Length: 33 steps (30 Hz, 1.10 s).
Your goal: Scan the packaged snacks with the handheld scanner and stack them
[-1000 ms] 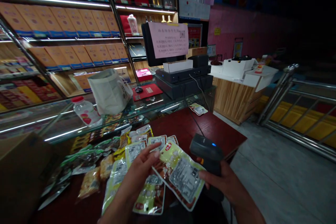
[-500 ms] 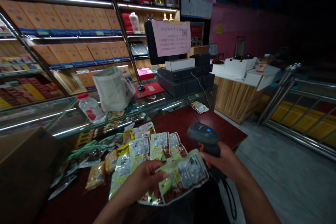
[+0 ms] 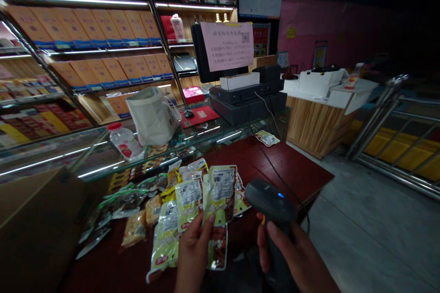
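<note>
My left hand (image 3: 195,242) pinches the lower edge of a green and brown snack pouch (image 3: 222,190), tilted up with its silver label panel and barcode facing me. In my right hand (image 3: 292,247) is a dark barcode scanner (image 3: 270,201), a blue light glowing on its top and a finger by the yellow trigger. The scanner's head points left toward the pouch, apart from it. More pouches of the same kind (image 3: 165,238) lie under and around my left hand. To their left are small bags of tan food (image 3: 134,228) and dark clear-topped packets (image 3: 129,201).
A red-brown table (image 3: 292,165) carries one more pouch (image 3: 267,138) at its far side. Behind is a glass counter with a white bag (image 3: 151,116), a red-capped bottle (image 3: 124,142) and a monitor bearing a paper sign (image 3: 228,46). A cardboard box (image 3: 37,219) stands at left.
My left hand has swung a pouch from flat and low right to upright over the pile, further left. The scanner has come lower and nearer to me. The view has shifted slightly.
</note>
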Motion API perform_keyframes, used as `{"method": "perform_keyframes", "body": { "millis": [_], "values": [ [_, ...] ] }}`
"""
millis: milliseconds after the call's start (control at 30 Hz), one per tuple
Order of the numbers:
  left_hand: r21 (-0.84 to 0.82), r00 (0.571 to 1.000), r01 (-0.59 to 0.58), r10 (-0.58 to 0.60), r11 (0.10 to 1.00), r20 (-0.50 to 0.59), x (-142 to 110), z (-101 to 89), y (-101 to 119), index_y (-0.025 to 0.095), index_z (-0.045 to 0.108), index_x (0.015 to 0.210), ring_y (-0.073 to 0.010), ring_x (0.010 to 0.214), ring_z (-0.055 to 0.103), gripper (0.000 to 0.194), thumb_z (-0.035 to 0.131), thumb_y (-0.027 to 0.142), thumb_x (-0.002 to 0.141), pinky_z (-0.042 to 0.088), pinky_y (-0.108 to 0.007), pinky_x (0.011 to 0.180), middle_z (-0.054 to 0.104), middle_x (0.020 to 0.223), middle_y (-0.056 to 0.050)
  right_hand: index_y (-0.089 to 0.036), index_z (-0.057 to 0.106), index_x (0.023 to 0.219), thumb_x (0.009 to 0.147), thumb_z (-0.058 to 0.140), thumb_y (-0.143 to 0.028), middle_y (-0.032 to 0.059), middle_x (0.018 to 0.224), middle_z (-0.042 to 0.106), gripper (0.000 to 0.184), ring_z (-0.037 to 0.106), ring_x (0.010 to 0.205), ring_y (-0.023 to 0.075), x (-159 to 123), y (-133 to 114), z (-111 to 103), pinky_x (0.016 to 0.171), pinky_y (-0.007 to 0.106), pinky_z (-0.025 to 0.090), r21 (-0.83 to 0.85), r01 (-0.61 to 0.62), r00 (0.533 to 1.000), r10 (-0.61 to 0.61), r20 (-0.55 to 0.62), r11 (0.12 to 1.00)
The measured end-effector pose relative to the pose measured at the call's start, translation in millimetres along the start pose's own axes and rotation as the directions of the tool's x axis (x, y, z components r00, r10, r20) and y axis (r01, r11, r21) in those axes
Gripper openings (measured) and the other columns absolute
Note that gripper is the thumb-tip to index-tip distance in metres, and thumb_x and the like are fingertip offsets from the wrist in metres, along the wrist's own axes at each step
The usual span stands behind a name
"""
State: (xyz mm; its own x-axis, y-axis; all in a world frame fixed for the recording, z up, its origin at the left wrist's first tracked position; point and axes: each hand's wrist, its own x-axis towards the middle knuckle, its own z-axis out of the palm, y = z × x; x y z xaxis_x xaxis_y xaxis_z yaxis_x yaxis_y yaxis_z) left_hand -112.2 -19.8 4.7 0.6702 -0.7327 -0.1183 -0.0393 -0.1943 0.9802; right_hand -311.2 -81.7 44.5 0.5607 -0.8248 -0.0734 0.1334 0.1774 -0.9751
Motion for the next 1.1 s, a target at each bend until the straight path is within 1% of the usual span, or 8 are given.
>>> {"method": "perform_keyframes", "body": {
  "millis": [100,167,267,433,667,833,1000,1100],
  "values": [
    [0.019,0.999,-0.021,0.021,1.0,-0.035,-0.1,-0.1,1.0,0.015,0.061,0.096,-0.0236,0.068,0.066,0.062,0.066,0.07,0.067,0.052,-0.03,0.07,0.068,0.068,-0.004,-0.015,0.06,0.08,0.084,0.053,-0.07,0.0052,0.063,0.063,0.056,0.058,0.056,0.0144,-3.0,-4.4,3.9,0.066,0.028,0.047,-0.022,-0.037,0.999,0.036,-0.028,0.999],
    [0.032,0.998,-0.033,0.034,0.999,-0.051,0.1,-0.4,1.5,0.015,0.062,0.096,-0.0238,0.068,0.066,0.062,0.066,0.07,0.067,0.052,-0.03,0.07,0.068,0.068,-0.004,-0.015,0.06,0.076,0.083,0.053,-0.072,0.005,0.061,0.062,0.057,0.057,0.055,0.0141,-3.4,-5.1,4.4,0.063,0.027,0.046,-0.022,-0.051,0.998,0.051,0.026,0.998],
    [0.047,0.997,-0.046,0.05,0.998,-0.067,0.7,-1.3,0.7,0.015,0.063,0.095,-0.0241,0.069,0.066,0.06,0.066,0.068,0.067,0.052,-0.031,0.073,0.069,0.069,-0.004,-0.015,0.06,0.077,0.081,0.055,-0.073,0.0029,0.058,0.058,0.058,0.055,0.055,0.0136,-4.2,-5.5,6.0,0.062,0.026,0.045,-0.02,-0.065,0.996,0.067,0.058,0.998],
    [0.074,0.996,-0.065,0.069,0.995,-0.06,1.8,-1.0,0.2,0.017,0.062,0.087,-0.0246,0.069,0.066,0.055,0.065,0.068,0.069,0.051,-0.03,0.071,0.068,0.069,-0.005,-0.014,0.061,0.085,0.079,0.058,-0.072,0.0025,0.062,0.06,0.059,0.055,0.053,0.0121,-3.7,-5.6,9.0,0.061,0.025,0.046,-0.003,-0.095,0.995,0.095,-0.016,0.995],
    [0.072,0.998,-0.051,0.054,0.996,-0.044,0.1,0.9,0.3,0.015,0.063,0.091,-0.0246,0.071,0.067,0.054,0.065,0.065,0.071,0.052,-0.03,0.071,0.069,0.07,-0.006,-0.014,0.061,0.091,0.08,0.056,-0.073,0.0024,0.061,0.059,0.06,0.054,0.052,0.0126,1.1,-2.4,4.1,0.058,0.025,0.048,-0.009,-0.065,0.996,0.065,0.054,0.998],
    [-0.105,0.997,0.053,-0.059,0.993,-0.058,16.1,-11.8,-12.8,0.015,0.057,0.105,-0.0223,0.069,0.069,0.058,0.071,0.06,0.07,0.054,-0.029,0.065,0.07,0.073,-0.004,-0.013,0.059,0.086,0.085,0.053,-0.069,0.0032,0.062,0.059,0.057,0.054,0.051,0.0108,6.9,-0.7,-1.6,0.055,0.023,0.044,-0.017,-0.045,0.998,0.046,0.037,0.999],
    [-0.262,0.984,0.135,-0.161,0.956,-0.079,39.1,-27.3,-6.9,0.017,0.051,0.104,-0.016,0.066,0.069,0.039,0.072,0.032,0.076,0.054,-0.024,0.065,0.071,0.08,-0.004,-0.014,0.057,0.092,0.083,0.056,-0.067,0.0017,0.063,0.06,0.055,0.053,0.05,0.0116,13.7,6.4,-6.7,0.053,0.024,0.043,0.04,-0.067,0.995,0.069,-0.068,0.997],
    [-0.094,0.978,0.177,-0.186,0.98,-0.098,44.4,-35.3,1.5,0.016,0.048,0.11,-0.0165,0.059,0.066,0.036,0.065,0.03,0.082,0.052,-0.025,0.06,0.069,0.073,-0.004,-0.014,0.057,0.091,0.084,0.057,-0.065,0.0015,0.062,0.06,0.052,0.052,0.049,0.0109,15.6,9.1,-10.5,0.053,0.023,0.041,0.03,-0.075,0.991,0.077,-0.107,0.997]
  ]
}}
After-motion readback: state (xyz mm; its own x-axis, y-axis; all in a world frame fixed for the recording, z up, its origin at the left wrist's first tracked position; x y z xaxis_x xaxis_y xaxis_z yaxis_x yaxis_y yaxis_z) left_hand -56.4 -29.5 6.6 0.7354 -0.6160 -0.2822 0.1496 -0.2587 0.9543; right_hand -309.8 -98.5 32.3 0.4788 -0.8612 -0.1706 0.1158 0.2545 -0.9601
